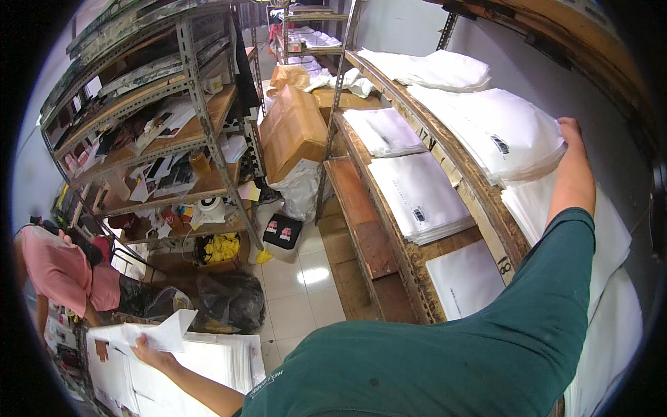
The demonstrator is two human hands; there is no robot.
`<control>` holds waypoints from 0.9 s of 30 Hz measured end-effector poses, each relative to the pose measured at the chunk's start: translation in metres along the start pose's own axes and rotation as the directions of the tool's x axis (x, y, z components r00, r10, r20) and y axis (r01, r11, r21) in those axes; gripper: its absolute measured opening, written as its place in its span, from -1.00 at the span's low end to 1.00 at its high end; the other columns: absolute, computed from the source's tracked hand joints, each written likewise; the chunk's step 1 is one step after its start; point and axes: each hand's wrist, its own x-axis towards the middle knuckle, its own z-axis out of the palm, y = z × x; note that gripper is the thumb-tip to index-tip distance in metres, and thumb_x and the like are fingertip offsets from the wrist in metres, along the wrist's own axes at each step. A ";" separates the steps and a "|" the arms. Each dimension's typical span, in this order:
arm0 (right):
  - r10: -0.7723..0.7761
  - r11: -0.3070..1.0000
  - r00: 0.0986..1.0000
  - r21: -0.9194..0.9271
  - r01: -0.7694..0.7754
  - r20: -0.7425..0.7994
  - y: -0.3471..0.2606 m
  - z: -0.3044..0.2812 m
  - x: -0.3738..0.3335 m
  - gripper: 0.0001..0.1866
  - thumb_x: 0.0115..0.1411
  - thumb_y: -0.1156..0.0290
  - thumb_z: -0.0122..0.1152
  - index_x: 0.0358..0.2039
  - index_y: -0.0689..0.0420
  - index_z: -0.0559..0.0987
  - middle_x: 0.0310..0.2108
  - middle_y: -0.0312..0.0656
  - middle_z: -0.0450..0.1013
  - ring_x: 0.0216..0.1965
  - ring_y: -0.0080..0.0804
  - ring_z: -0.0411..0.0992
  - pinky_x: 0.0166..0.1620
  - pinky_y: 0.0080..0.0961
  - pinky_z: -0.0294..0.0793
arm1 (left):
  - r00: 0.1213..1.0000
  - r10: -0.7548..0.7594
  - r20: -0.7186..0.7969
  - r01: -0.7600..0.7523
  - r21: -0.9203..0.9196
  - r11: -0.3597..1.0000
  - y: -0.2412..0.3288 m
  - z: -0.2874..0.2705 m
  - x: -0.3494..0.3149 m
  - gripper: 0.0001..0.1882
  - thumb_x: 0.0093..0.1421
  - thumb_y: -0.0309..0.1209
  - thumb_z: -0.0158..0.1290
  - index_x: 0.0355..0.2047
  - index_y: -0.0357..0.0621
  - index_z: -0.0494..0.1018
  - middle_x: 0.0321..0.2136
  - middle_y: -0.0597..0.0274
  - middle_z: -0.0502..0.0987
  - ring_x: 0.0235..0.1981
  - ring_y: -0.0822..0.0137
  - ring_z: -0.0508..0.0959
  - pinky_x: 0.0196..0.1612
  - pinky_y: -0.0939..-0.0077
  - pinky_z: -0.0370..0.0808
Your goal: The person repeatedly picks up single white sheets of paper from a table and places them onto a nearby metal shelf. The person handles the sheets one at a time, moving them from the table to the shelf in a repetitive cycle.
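Observation:
My left hand (156,356) is closed on a folded white sheet (174,331), thin and slightly see-through, above stacks of similar white sheets (187,368) at the lower left. Stretched out to the far right, my right hand (571,132) grips the edge of a stack of white printed plastic bags (486,132) on the upper shelf. Its fingertips are partly hidden at the stack's corner. More white bags (590,229) hang over the shelf edge below my right forearm.
A person in a pink shirt (62,267) stands at the left, one hand (102,349) by the white sheets. Lower shelf boards hold bag stacks (420,194). A cluttered metal rack (187,90), cardboard box (295,132), lidded bin (280,233) and black plastic bag (229,299) flank the tiled floor (288,313).

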 end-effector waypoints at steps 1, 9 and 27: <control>-0.009 0.999 1.000 -0.044 0.009 0.004 -0.005 0.004 -0.006 -0.69 -0.05 0.51 -0.03 -0.29 0.08 0.60 -0.25 -0.12 0.51 -0.19 -0.30 0.46 -0.08 -0.46 0.37 | 0.999 -0.002 0.054 0.003 -0.006 1.000 -0.006 0.008 0.003 -0.60 -0.03 -0.47 -0.09 -0.13 -0.35 0.24 -0.29 0.09 0.35 -0.29 0.23 0.38 -0.16 0.40 0.37; 0.014 0.985 0.999 -0.172 -0.009 0.028 -0.025 -0.008 -0.013 -0.72 -0.01 0.39 0.00 -0.29 0.12 0.58 -0.23 -0.05 0.48 -0.15 -0.25 0.45 -0.08 -0.40 0.38 | 0.841 -0.030 0.541 0.031 0.008 0.999 0.046 0.091 -0.067 -0.50 -0.07 -0.54 -0.13 -0.03 -0.32 0.26 -0.33 0.23 0.43 -0.38 0.46 0.42 -0.26 0.62 0.36; -0.898 0.358 0.405 0.822 0.443 0.173 -0.551 -0.032 -0.277 -0.59 -0.12 0.57 0.07 -0.16 0.14 0.46 -0.29 -0.21 0.44 -0.37 -0.44 0.38 -0.28 -0.47 0.43 | -0.144 0.012 0.989 -0.689 -0.109 0.716 0.120 0.189 -0.154 -0.66 0.02 -0.49 0.00 -0.12 -0.12 0.42 -0.35 -0.04 0.50 -0.37 0.05 0.51 -0.32 0.30 0.42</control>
